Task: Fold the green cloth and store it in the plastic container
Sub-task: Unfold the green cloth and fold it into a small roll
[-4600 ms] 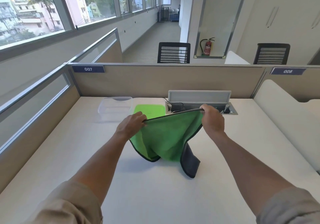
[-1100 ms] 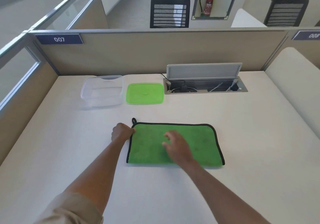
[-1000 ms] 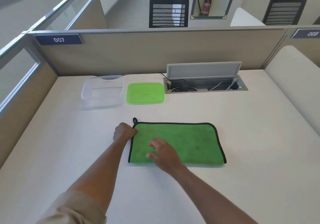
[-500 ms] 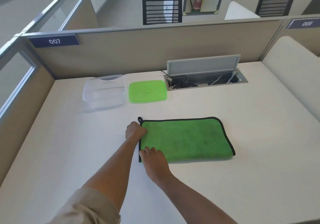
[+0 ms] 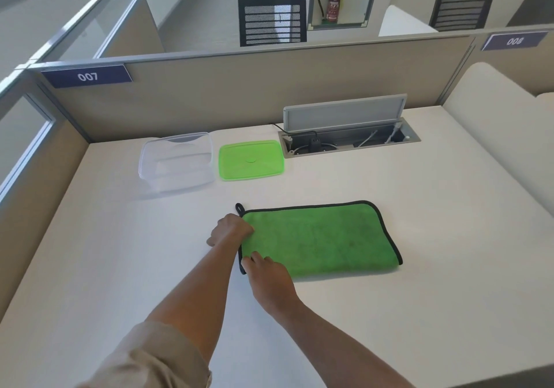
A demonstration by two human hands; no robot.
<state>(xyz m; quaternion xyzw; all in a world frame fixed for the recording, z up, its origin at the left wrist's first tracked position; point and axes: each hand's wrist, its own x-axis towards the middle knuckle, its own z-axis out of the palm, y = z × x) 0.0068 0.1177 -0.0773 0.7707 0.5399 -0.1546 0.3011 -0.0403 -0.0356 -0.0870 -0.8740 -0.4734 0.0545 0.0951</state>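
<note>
The green cloth, edged in black, lies folded flat as a rectangle on the white desk, with a small black loop at its far left corner. My left hand pinches the cloth's far left corner. My right hand grips the near left corner, fingers curled over the edge. The clear plastic container stands open at the back left, apart from the cloth. Its green lid lies flat just to its right.
An open cable tray with a raised grey flap sits in the desk at the back right. Beige partition walls close the desk at the back and left. A cream divider rises on the right.
The cloth went from held up in the air to lying folded flat. My right hand slid leftwards across it from the middle to the near left corner and closed on the edge.
</note>
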